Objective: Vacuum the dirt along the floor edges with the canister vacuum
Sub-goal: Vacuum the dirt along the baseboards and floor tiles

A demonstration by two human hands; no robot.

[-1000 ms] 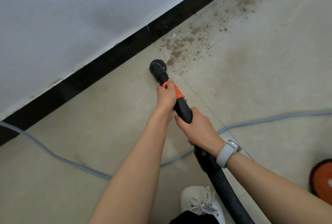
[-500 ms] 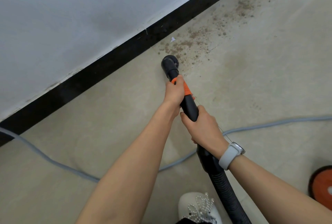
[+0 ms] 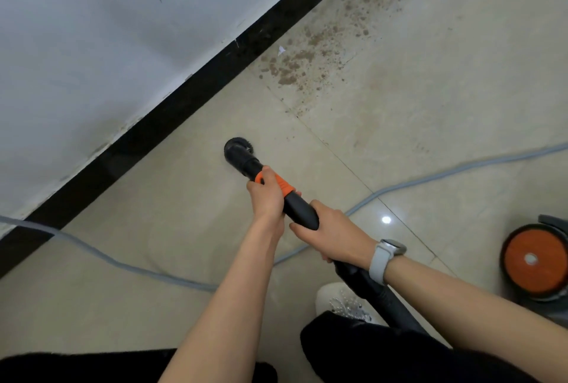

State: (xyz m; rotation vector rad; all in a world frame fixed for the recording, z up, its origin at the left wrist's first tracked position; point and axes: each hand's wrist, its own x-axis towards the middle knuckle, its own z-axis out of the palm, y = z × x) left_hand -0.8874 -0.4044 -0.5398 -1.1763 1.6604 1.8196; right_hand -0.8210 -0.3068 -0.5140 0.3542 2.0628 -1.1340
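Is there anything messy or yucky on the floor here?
Yes. Brown dirt lies scattered on the floor beside the black baseboard, with a small white scrap at its edge. The brush nozzle sits apart from it. A grey cord also snakes loosely across the tiles.

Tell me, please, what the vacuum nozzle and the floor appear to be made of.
The vacuum nozzle looks like matte black hard plastic with an orange collar and a bristle ring at its tip. The floor seems to be glossy beige tile: a lamp glints off it and thin joint lines cross it.
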